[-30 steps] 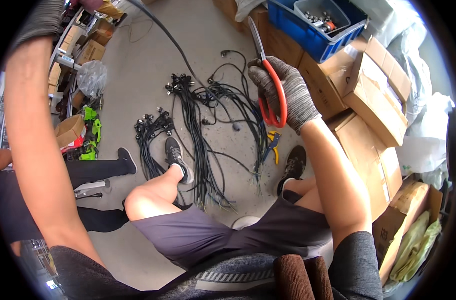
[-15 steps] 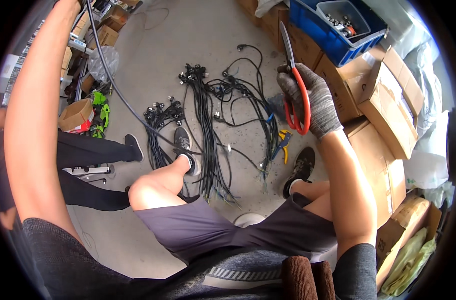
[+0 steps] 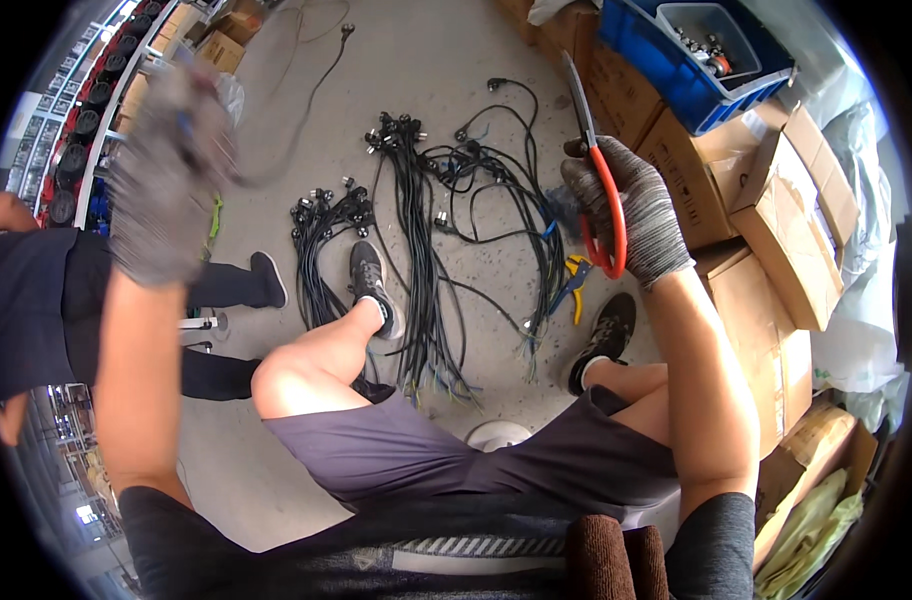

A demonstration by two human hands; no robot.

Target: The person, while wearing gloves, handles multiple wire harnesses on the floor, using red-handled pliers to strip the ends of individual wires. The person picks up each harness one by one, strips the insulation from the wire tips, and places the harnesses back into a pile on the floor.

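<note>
My right hand, in a grey knitted glove, is closed round red-handled scissors, their blades pointing up. My left hand, also gloved, is raised at the left and smeared by motion. A black power cord with a plug at its far end curves into that hand, which appears closed on it. Below on the floor lie bundles of black power cords, plugs at the far ends and bare coloured wires at the near ends. Yellow-and-blue wire strippers lie beside the right-hand bundle.
Cardboard boxes are stacked along the right. A blue crate on them holds a clear tub of small metal parts. At the left stand another person's dark-trousered legs and shelving. My shoes flank the cords.
My left hand has come down from the upper left edge into view, and the cord has moved with it, its plug now showing at the top. My right hand with the scissors has barely shifted.
</note>
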